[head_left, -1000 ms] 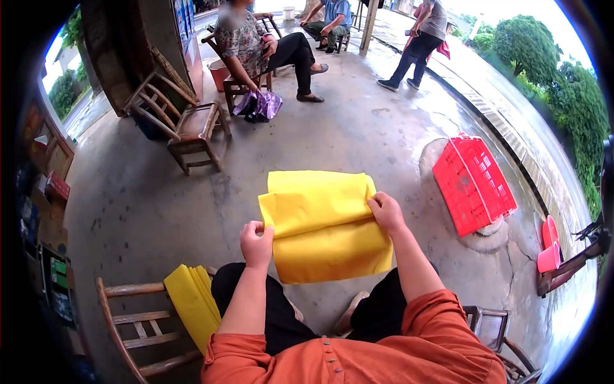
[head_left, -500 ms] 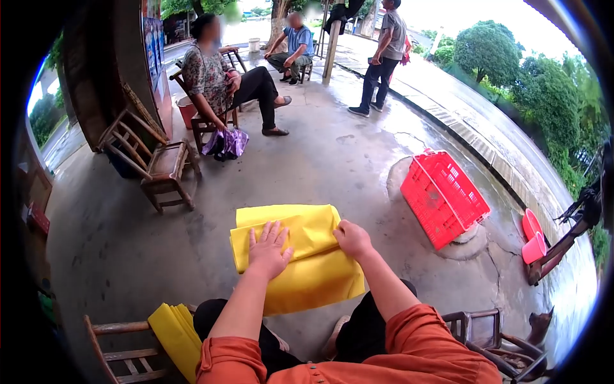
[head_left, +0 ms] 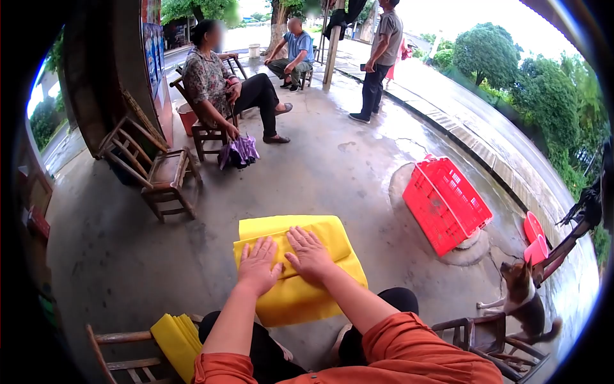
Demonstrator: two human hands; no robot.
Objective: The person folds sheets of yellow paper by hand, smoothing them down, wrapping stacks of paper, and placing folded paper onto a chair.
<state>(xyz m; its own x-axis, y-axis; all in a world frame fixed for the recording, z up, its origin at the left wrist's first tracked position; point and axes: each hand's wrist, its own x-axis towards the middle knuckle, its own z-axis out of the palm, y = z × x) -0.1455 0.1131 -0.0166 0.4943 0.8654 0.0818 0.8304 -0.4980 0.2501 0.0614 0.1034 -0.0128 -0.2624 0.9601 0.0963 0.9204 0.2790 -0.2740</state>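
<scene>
A folded piece of yellow cloth (head_left: 300,301), smooth and sheet-like, lies over my lap in front of me. My left hand (head_left: 258,265) rests flat on its upper layer, fingers stretched out. Close beside it, my right hand (head_left: 309,255) also presses flat on the cloth with its fingers extended. Neither hand grips anything. More folded yellow cloth (head_left: 178,342) lies on a wooden chair (head_left: 118,337) at my left. What supports the cloth from below is mostly hidden.
A red plastic crate (head_left: 444,205) stands on the concrete floor at right, with pink basins (head_left: 536,248) beyond. A dog (head_left: 521,297) sits near a wooden chair (head_left: 483,333). Another wooden chair (head_left: 169,169) stands at left. Two people sit and one stands ahead; one holds a purple umbrella (head_left: 238,152).
My right hand has let go of the cloth's right edge and moved left to lie flat beside my left hand. The dog has come further into view. The seated person's umbrella has shifted right.
</scene>
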